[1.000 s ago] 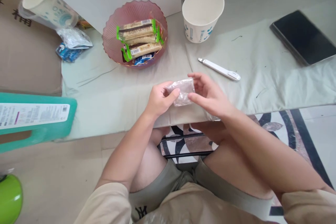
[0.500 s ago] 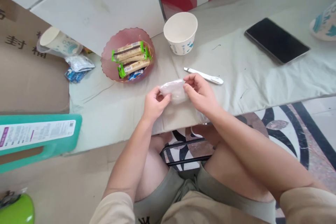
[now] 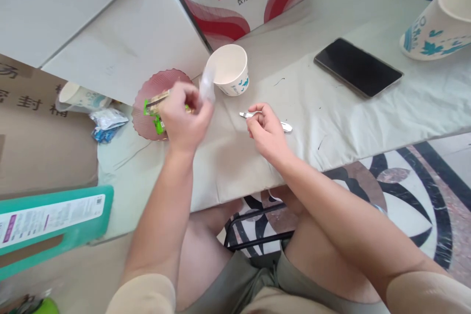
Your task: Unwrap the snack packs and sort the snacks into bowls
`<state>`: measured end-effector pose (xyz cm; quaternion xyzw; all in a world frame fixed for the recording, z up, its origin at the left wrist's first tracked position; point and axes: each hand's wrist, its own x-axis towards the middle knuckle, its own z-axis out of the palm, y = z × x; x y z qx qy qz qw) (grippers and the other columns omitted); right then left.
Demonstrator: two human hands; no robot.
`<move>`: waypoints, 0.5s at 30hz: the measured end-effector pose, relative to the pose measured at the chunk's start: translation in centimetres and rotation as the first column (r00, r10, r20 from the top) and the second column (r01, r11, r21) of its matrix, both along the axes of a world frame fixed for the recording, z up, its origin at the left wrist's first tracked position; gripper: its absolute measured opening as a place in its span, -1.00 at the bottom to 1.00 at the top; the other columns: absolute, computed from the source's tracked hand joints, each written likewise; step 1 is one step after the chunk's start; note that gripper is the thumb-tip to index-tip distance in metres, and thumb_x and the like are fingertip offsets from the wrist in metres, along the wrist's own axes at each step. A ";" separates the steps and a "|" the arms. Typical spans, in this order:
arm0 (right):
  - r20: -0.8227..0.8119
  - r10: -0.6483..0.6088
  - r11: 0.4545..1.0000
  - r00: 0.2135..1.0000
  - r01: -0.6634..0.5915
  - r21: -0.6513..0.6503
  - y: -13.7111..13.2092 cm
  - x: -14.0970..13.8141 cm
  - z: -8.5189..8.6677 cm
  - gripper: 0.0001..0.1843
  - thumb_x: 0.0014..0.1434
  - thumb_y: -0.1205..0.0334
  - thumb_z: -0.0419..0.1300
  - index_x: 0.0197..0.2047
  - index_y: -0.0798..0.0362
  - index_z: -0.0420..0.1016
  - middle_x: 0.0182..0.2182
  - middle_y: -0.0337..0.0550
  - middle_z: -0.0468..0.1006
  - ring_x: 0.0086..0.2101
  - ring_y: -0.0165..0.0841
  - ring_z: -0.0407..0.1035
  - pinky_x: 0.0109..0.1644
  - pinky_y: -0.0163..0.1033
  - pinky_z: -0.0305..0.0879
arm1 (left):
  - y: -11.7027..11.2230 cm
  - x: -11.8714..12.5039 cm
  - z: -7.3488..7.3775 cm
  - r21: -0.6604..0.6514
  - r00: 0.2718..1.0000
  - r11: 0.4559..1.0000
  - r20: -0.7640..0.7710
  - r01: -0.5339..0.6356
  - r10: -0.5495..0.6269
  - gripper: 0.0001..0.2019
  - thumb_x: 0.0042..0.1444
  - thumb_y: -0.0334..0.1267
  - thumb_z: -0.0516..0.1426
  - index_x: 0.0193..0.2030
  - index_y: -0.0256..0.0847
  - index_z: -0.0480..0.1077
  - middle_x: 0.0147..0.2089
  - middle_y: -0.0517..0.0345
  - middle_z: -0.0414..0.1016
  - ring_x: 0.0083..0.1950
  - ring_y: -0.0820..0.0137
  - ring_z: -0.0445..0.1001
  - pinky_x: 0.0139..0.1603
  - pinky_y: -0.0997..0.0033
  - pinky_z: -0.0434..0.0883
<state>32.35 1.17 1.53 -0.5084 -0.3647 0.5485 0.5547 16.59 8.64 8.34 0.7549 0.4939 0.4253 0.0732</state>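
Observation:
My left hand is closed on a crumpled, translucent plastic wrapper, which sticks up from the fingers and is blurred by motion. This hand hovers in front of the pink scalloped bowl and hides part of the green-ended snack packets inside. A paper cup with blue print stands upright just beyond the wrapper. Over a white utility knife, my right hand is loosely curled, thumb and forefinger apart, with nothing visible in it. The knife's middle is hidden behind that hand.
A black phone lies on the cloth-covered table to the right, near another paper cup. White boxes and a red-and-white carton line the back. Small packets and a green-framed panel are at left.
The wrapper, held between both hands before, is now in my left hand only, which has moved left and up towards the bowl. My right hand has let go. The view has shifted.

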 end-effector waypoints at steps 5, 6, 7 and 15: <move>0.017 0.026 1.000 1.000 -0.026 -0.004 0.5 -0.2 -0.1 -0.83 0.24 0.17 0.10 -0.09 -0.09 0.24 -0.50 -0.41 0.28 -0.46 -0.41 0.23 -0.27 -0.21 0.20 | 7.2 5.0 3.7 -0.157 0.926 0.988 -0.371 0.007 -0.065 -0.74 -0.11 -0.64 0.20 -0.42 -0.22 0.27 -0.48 0.36 0.22 -0.31 0.51 0.37 -0.01 0.38 0.37; 0.013 0.033 0.999 0.999 -0.033 -0.005 0.5 -0.2 -0.1 -0.84 0.25 0.17 0.10 -0.09 -0.09 0.24 -0.50 -0.41 0.28 -0.46 -0.41 0.23 -0.27 -0.21 0.21 | 8.1 5.8 3.9 -0.226 0.880 0.974 -0.464 -0.012 -0.097 -0.79 -0.08 -0.62 0.18 -0.40 -0.25 0.30 -0.46 0.34 0.22 -0.23 0.45 0.45 0.07 0.30 0.39; 0.009 0.039 0.999 0.999 -0.039 -0.007 0.5 -0.2 -0.1 -0.84 0.25 0.17 0.10 -0.10 -0.09 0.25 -0.51 -0.41 0.27 -0.45 -0.41 0.23 -0.27 -0.21 0.21 | 8.9 6.5 3.9 -0.292 0.827 0.956 -0.547 -0.042 -0.131 -0.82 -0.06 -0.60 0.17 -0.40 -0.27 0.32 -0.44 0.32 0.23 -0.15 0.37 0.50 0.12 0.23 0.41; -0.009 0.067 0.997 0.998 -0.068 -0.027 0.4 0.1 0.2 -0.88 0.20 0.26 0.08 -0.17 -0.08 0.29 -0.53 -0.40 0.27 -0.49 -0.41 0.18 -0.34 -0.23 0.15 | 14.5 7.3 0.1 -0.557 0.697 0.825 -0.630 -0.098 -0.342 -0.81 -0.17 -0.60 0.31 -0.59 -0.34 0.41 -0.47 0.29 0.42 -0.15 0.42 0.57 0.22 0.32 0.45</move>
